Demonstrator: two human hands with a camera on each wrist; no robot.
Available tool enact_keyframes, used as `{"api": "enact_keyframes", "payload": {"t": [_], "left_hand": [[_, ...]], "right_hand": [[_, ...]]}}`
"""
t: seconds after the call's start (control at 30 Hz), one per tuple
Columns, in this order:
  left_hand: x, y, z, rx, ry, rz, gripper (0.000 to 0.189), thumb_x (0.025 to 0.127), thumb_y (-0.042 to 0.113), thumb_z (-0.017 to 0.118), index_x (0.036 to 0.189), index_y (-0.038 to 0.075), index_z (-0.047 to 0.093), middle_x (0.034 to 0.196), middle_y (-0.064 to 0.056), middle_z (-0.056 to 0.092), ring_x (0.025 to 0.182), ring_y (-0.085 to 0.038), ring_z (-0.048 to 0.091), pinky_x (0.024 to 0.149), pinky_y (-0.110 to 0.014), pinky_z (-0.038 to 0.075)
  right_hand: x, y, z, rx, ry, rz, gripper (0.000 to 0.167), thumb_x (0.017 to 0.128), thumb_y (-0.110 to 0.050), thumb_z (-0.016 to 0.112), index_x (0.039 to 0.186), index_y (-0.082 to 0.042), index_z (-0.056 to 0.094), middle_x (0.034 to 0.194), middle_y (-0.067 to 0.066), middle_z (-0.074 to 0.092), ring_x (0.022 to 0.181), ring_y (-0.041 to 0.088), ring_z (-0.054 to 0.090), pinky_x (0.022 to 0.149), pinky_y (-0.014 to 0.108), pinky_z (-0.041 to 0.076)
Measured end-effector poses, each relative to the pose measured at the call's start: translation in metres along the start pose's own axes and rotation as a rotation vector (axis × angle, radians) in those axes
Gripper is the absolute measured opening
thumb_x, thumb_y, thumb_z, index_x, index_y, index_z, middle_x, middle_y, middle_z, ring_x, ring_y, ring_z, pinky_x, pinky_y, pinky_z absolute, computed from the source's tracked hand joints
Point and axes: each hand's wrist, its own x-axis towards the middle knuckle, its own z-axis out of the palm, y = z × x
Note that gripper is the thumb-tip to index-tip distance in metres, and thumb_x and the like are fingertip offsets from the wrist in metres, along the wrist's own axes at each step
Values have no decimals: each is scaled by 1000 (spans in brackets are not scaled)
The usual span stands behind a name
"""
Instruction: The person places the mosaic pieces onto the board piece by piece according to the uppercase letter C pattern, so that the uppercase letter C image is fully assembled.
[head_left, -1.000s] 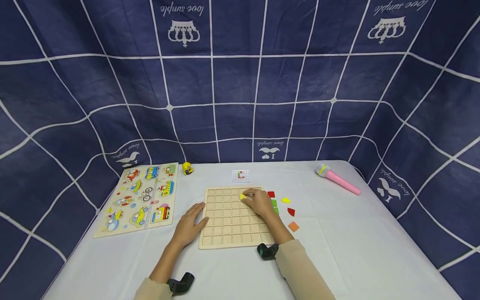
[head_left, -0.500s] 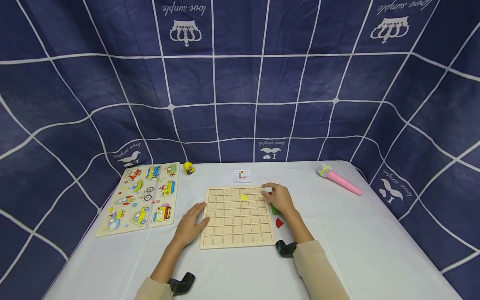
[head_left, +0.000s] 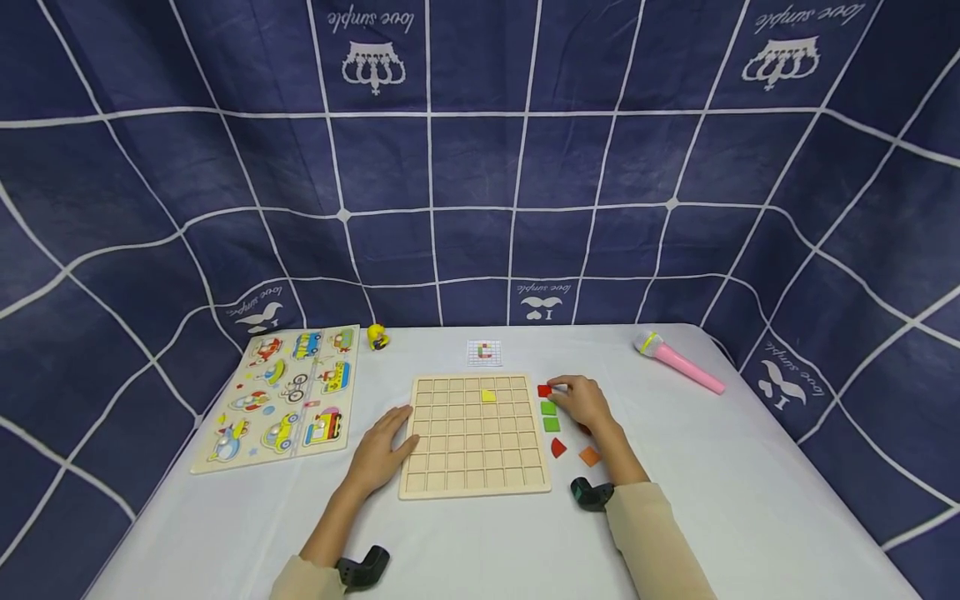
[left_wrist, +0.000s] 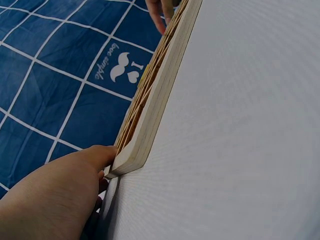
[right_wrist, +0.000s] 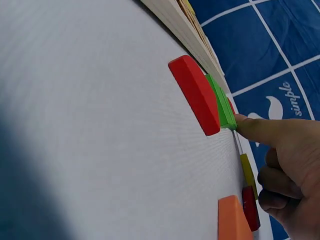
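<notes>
My left hand rests at the left edge of a wooden grid board, fingers spread along it. In the left wrist view the thumb of that hand touches the board's rim near a corner. One yellow piece lies in the grid's upper part. Beyond the board's right edge, my right hand has its thumb and forefinger at the right side of a red square. Two green squares lie just below. The right wrist view shows the hand's extended digit overlapping a green piece.
A red quarter-round piece and an orange square lie near the right arm. A pattern card is behind the board. A vehicle puzzle and yellow figurine stand left; a pink toy microphone lies right.
My right hand has left the yellow piece in the grid and moved right, off the board, to the red square. The left hand has stayed at the board's edge.
</notes>
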Motion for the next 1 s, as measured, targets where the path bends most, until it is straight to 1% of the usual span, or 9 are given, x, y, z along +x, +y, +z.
{"api": "enact_keyframes", "payload": {"t": [0.2,0.37,0.53,0.7,0.87,1.0], "left_hand": [[1,1,1,5,-8,-9,56,88,27,62,136,3,44,139,-15,43,131,-34,33,104,-55,26],[1,1,1,3,-9,-12,56,88,26,63,136,3,44,139,-15,43,131,-34,33,104,-55,26],[1,0,0,3,-3,-6,57,88,26,63,136,2,44,139,-16,43,130,-34,33,104,-55,26],[1,-1,0,6,-3,-6,56,88,26,62,136,3,44,139,-15,43,130,-34,33,104,-55,26],[1,0,-1,0,-2,-9,56,88,26,62,136,3,44,139,-15,43,130,-34,33,103,-56,26],[0,0,0,3,-12,-16,57,88,27,62,136,3,44,139,-15,42,131,-33,33,104,-55,26]], "right_hand": [[1,1,-1,-2,10,18,27,80,-23,72,105,-11,70,59,2,42,55,17,39,50,27,31],[0,-6,-4,17,34,-8,27,81,-21,71,105,-9,68,56,2,41,52,17,38,46,27,30],[2,-25,-6,33,75,-70,28,81,-23,72,105,-10,68,55,0,39,49,14,34,43,25,27],[4,-49,-3,64,102,-121,28,80,-24,72,106,-13,69,55,-1,39,48,11,33,41,23,26],[3,-73,9,95,97,-170,29,81,-24,72,107,-12,68,53,-2,38,46,10,32,40,22,25],[4,-86,24,113,82,-184,30,81,-26,72,107,-13,68,51,-5,37,45,7,30,40,21,23]]}}
